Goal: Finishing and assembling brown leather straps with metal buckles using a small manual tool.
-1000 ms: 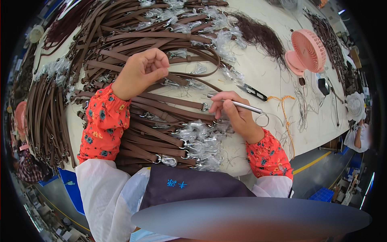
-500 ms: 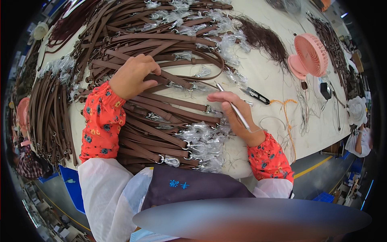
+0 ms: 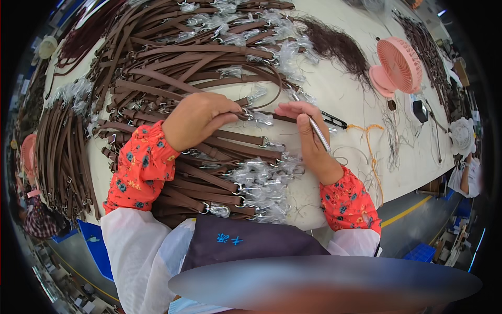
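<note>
My left hand (image 3: pixel 201 120) is closed, thumb and fingers pinching a brown strap (image 3: pixel 243 113) close to its metal clasp. Clear plastic wrap (image 3: pixel 261 118) covers that clasp and points toward my right hand. My right hand (image 3: pixel 312 138) stands on edge just beyond it, with a slim silver pen-like tool (image 3: pixel 319 134) held slanting across the palm by the thumb. Whether its fingertips touch the dark strip between the hands, I cannot tell. Beneath and around my left hand lie many brown straps (image 3: pixel 209 183) with plastic-wrapped clasps (image 3: pixel 266 183). A black-handled cutter (image 3: pixel 333 120) lies behind my right hand.
A pink fan (image 3: pixel 398 65) stands at the right beside a tangle of dark threads (image 3: pixel 340 47). Orange cord (image 3: pixel 368 144) and loose threads lie on the pale table (image 3: pixel 413 162). Another strap bundle (image 3: pixel 63 152) hangs over the left edge. A person in white (image 3: pixel 465 178) is far right.
My left hand has moved right and slightly nearer me, bringing the pinched strap end toward my right hand. The right hand has risen slightly, and the silver tool has shifted within it.
</note>
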A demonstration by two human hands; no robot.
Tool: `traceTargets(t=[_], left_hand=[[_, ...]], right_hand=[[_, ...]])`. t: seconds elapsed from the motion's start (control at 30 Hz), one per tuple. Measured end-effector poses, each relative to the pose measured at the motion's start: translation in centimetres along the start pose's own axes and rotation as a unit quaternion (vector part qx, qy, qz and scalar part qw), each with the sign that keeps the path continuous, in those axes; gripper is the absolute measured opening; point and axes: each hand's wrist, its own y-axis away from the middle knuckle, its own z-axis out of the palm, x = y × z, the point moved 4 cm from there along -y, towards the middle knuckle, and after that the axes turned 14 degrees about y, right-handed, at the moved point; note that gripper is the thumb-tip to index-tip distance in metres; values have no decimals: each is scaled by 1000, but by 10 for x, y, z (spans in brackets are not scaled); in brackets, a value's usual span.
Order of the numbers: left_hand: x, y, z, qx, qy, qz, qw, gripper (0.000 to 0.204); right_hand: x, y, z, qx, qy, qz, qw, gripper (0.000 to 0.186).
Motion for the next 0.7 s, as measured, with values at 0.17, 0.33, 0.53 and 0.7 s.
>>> traceTargets(t=[0.17, 0.33, 0.53, 0.7], left_hand=[[-10, -3, 35, -93, 139, -162, 973, 19], [-23, -14, 46, -23, 118, -46, 992, 13], [-27, -14, 53, 32, 154, 2, 988, 12], [-25, -13, 56, 23, 181, -70, 981, 13]], right_hand=[[-2, -1, -5, 11, 23, -18, 1000, 35], [-4, 0, -1, -19, 1, -35, 999, 34], [-8, 1, 5, -91, -10, -19, 996, 31], [-3, 6, 7, -102, -49, -23, 993, 31]])
